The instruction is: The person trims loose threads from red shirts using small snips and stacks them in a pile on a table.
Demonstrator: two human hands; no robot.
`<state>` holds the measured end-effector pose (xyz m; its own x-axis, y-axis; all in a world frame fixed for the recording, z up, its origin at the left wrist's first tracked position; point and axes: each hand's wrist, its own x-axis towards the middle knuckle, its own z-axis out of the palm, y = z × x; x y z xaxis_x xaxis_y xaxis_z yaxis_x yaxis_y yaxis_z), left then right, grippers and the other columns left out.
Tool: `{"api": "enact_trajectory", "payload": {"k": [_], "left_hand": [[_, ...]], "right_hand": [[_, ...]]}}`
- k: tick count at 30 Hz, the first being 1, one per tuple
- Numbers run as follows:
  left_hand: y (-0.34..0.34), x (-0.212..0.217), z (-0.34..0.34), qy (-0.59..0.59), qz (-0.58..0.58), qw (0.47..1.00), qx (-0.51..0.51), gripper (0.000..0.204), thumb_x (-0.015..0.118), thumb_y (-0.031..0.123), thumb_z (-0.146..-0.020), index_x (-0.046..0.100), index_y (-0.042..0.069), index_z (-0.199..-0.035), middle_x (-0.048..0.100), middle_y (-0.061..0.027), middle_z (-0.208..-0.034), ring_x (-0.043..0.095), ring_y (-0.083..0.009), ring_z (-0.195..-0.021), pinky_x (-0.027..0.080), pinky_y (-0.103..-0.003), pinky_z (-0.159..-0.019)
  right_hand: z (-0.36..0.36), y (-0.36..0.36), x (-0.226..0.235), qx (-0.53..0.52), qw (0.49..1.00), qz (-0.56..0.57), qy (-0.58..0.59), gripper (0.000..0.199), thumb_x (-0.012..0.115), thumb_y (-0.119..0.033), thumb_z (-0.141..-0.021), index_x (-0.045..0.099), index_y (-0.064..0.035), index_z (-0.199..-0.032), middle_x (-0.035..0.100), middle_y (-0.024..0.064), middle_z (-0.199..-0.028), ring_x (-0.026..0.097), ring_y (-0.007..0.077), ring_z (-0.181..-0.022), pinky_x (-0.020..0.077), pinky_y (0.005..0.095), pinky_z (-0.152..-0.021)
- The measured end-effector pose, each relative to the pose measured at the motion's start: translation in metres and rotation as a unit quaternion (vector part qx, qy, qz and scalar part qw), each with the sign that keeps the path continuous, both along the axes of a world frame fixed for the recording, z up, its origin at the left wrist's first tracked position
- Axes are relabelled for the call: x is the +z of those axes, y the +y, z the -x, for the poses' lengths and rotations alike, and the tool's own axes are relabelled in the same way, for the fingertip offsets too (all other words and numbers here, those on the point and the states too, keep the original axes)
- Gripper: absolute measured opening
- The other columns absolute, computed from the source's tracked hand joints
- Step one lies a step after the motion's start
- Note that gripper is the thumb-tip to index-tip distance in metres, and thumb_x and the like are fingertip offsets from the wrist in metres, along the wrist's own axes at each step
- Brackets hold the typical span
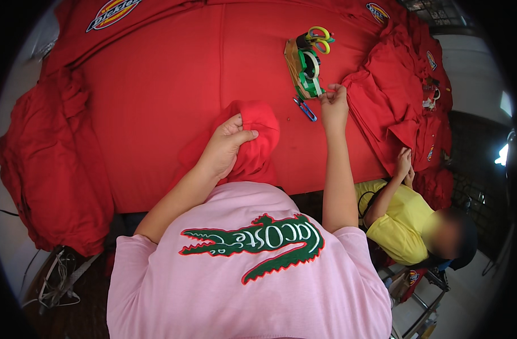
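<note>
Bright-red, soft woven cloth piece (258, 141) is lying bunched in loose folds near the front edge of the red-covered worktop (156, 124), just ahead of the pink short-sleeved shirt (156, 294). Judging by the way it is draping, it is probably behaving as something light, limp and neither slippery nor fragile, with its folded upper edge offering the surest hold. The left hand (227, 141) is gripping it there, its thumb pressing on the cloth and its fingers curling in. Farther out, small blue-handled thread snips (304, 109) are lying near the right hand (333, 97), whose thumb and forefinger are nearly meeting at the end of the pale narrow tape (318, 85); whether they are actually pinching it, I cannot tell. Just beyond, the green plastic tape dispenser (301, 79) is standing against a brown box-like holder (292, 63), and scissors with yellow-green looped handles (328, 40) are sticking out at its far end. At the far left, more red fabric (72, 42) is spreading across.
</note>
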<state>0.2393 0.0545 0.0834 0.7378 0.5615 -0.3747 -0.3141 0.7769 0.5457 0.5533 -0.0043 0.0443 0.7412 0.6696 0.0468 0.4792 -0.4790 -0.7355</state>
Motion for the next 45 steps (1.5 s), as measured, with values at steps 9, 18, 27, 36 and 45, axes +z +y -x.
{"api": "enact_trajectory", "payload": {"k": [9,18,27,36,45], "left_hand": [[0.001,0.003,-0.003,-0.005,0.005,1.0,0.003,0.041,0.059,-0.008,-0.095,0.062,-0.001,-0.136,0.071,-0.0088,-0.128,0.068,-0.0166,-0.118,0.051,-0.032,-0.107],[-0.003,0.015,-0.002,-0.003,0.002,1.0,-0.015,0.044,0.059,-0.005,-0.096,0.058,-0.003,-0.14,0.068,-0.011,-0.134,0.065,-0.0193,-0.124,0.049,-0.034,-0.111],[-0.011,0.035,0.007,-0.038,0.003,0.999,-0.039,0.05,0.056,-0.006,-0.094,0.054,-0.004,-0.144,0.065,-0.0131,-0.141,0.062,-0.0193,-0.13,0.047,-0.034,-0.114],[-0.035,0.045,0.006,-0.068,-0.023,0.997,-0.037,0.048,0.053,-0.005,-0.093,0.057,0.0,-0.141,0.065,-0.0083,-0.138,0.061,-0.0153,-0.128,0.046,-0.031,-0.112],[-0.044,0.035,0.01,-0.058,-0.043,0.997,-0.037,0.041,0.051,-0.002,-0.095,0.059,0.001,-0.135,0.065,-0.0061,-0.133,0.059,-0.0139,-0.124,0.044,-0.031,-0.111]], "right_hand": [[0.01,0.001,-0.015,-0.019,0.997,-0.042,-0.061,0.028,0.066,0.003,-0.093,0.053,-0.0022,-0.117,0.069,0.0111,-0.085,0.069,0.0226,-0.077,0.0548,0.0366,-0.072],[-0.022,-0.006,-0.059,-0.055,0.963,-0.19,0.183,0.033,0.063,0.014,-0.092,0.042,-0.0023,-0.111,0.063,0.0101,-0.09,0.068,0.0177,-0.08,0.0583,0.0295,-0.073],[0.112,-0.035,0.126,0.261,0.928,-0.139,0.227,0.029,0.066,0.009,-0.093,0.046,-0.0067,-0.107,0.064,0.0061,-0.09,0.063,0.0147,-0.089,0.0507,0.0303,-0.083],[0.164,-0.04,0.153,0.365,0.927,-0.009,-0.083,0.025,0.066,0.002,-0.086,0.049,-0.0052,-0.103,0.064,0.0119,-0.082,0.064,0.0343,-0.079,0.0473,0.0455,-0.075],[0.177,-0.045,0.153,0.359,0.911,0.01,-0.202,0.028,0.071,-0.002,-0.085,0.05,-0.0056,-0.103,0.065,0.0113,-0.082,0.066,0.0333,-0.078,0.0501,0.0461,-0.073]]}}
